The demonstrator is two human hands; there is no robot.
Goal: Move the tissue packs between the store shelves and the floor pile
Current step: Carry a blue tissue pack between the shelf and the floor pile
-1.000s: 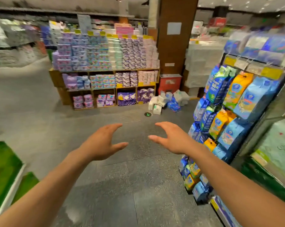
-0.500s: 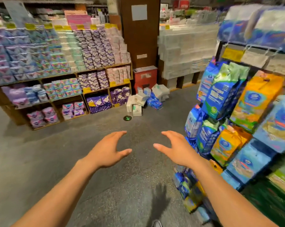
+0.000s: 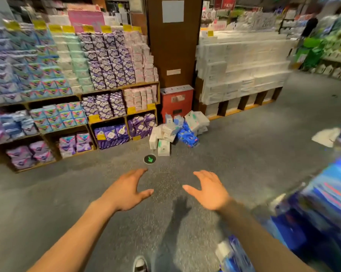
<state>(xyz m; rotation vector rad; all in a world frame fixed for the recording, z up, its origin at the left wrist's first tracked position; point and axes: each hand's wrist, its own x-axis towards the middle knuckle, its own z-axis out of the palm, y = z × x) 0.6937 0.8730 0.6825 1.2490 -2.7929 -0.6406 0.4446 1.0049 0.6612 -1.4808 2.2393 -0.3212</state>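
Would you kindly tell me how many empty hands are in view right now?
2. The left hand is open above the grey floor, left of centre; the right hand is open beside it, on the right. Neither touches the floor pile ahead.

You have two hands, left hand (image 3: 126, 191) and right hand (image 3: 211, 193); one floor pile (image 3: 177, 132) at twelve o'clock, one red cabinet (image 3: 176, 99), one green marker (image 3: 150, 159).
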